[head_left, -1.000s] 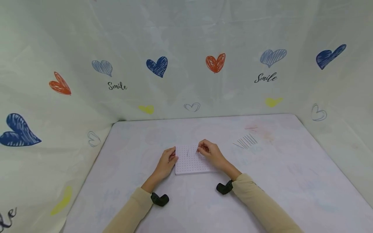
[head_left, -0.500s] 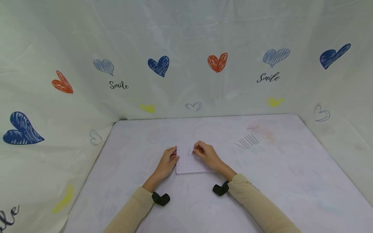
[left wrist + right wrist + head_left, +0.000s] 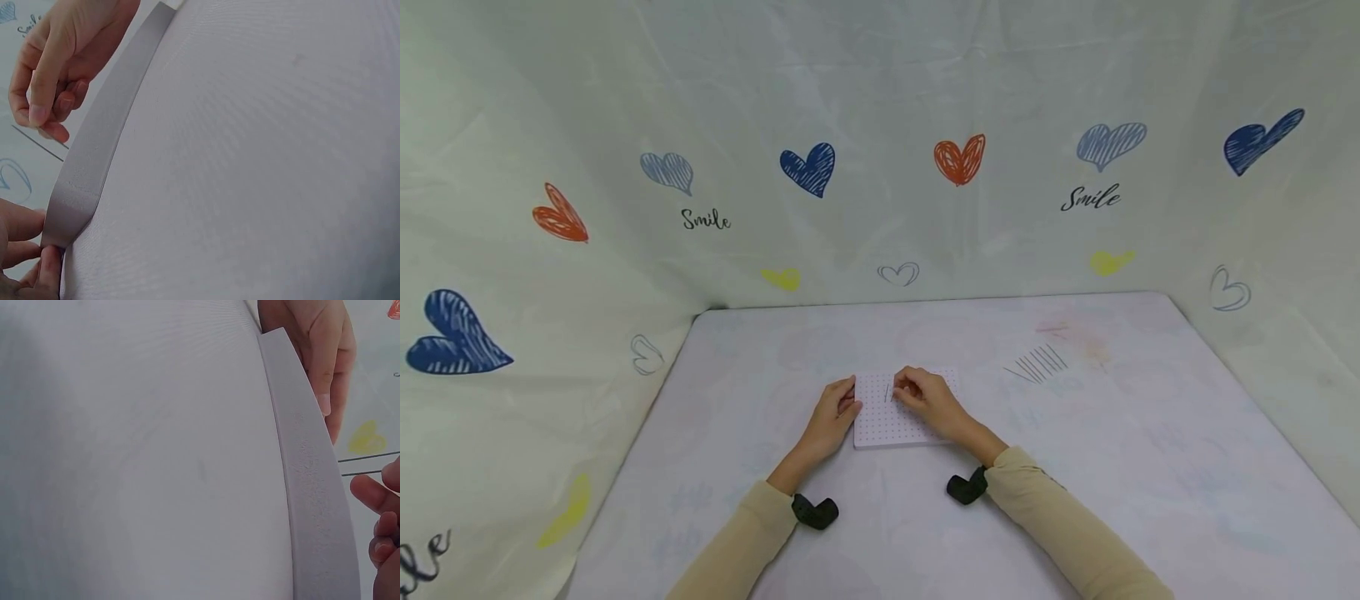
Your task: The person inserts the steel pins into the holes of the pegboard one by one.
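A white perforated board (image 3: 880, 429) with rows of small holes lies on the table. My left hand (image 3: 831, 418) holds the board's left edge, its thumb and fingers pinching the corner in the left wrist view. One thin dark stick (image 3: 886, 392) stands up from the board. Close to its right, my right hand (image 3: 931, 405) pinches a second thin dark stick (image 3: 362, 473) between thumb and forefinger, low over the holes. In the right wrist view both sticks rise behind the board's thick side wall (image 3: 312, 469), which hides their lower ends.
Several thin dark sticks (image 3: 1037, 364) lie in a slanted row on the table (image 3: 760, 367), right of the board. A white cloth backdrop (image 3: 880, 217) with printed hearts surrounds the back and sides. A black wrist device (image 3: 966, 486) sits at the right sleeve.
My right hand has moved left across the board with its stick, up to the standing stick, and dipped slightly lower. The left hand stays on the board's edge.
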`<act>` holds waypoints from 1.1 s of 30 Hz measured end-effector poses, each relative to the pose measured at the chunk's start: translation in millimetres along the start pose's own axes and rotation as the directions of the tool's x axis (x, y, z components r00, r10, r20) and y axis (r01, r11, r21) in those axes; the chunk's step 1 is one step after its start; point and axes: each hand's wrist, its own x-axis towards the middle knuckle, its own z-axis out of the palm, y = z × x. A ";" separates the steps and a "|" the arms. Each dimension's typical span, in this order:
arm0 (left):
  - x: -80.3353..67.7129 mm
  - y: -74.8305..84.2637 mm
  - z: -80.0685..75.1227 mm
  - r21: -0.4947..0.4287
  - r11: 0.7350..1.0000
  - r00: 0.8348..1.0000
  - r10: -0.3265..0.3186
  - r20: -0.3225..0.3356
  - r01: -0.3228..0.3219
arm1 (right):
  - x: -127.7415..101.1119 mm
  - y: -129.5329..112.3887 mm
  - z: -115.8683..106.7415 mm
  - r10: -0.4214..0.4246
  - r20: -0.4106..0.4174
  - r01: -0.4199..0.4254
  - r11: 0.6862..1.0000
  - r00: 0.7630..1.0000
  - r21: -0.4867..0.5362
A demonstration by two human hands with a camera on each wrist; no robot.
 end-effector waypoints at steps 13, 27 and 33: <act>0.6 -1.9 0.6 0.042 0.999 1.000 -0.016 -0.001 0.016 | -2.3 6.6 -16.8 0.098 -0.043 -0.098 0.995 0.994 0.006; 0.6 -1.0 1.7 0.018 1.000 1.000 -0.018 -0.005 0.018 | -7.6 22.6 -56.6 0.220 -0.154 -0.215 0.975 0.963 0.045; 0.7 -0.6 1.6 0.016 0.999 1.000 -0.028 -0.003 0.028 | -15.4 32.2 -73.5 0.277 -0.206 -0.275 0.961 0.938 0.038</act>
